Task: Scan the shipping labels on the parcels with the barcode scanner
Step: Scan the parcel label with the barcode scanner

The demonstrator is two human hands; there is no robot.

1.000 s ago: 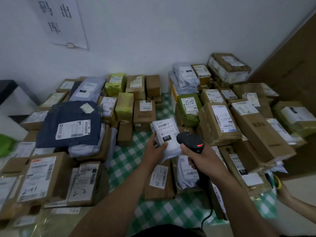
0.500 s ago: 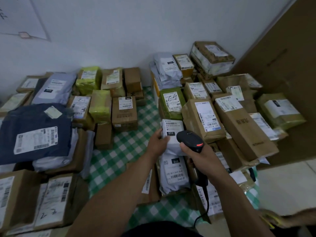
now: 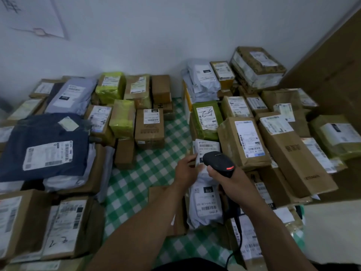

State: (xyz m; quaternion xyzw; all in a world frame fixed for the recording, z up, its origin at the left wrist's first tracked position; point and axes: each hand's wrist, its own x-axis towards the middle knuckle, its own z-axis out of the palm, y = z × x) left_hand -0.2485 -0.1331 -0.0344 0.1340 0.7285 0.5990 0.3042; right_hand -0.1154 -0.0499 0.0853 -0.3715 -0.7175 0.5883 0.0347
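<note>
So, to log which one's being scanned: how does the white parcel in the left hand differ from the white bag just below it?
The parcel is held by the left hand under the scanner; the bag lies flat, unheld. The parcel's barcode sits at its label's far end, the bag's at the near end. Both are pale with white labels.

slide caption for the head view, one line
Right hand aims a barcode scanner at a white parcel held by the left hand, over a green checked cloth.
</note>
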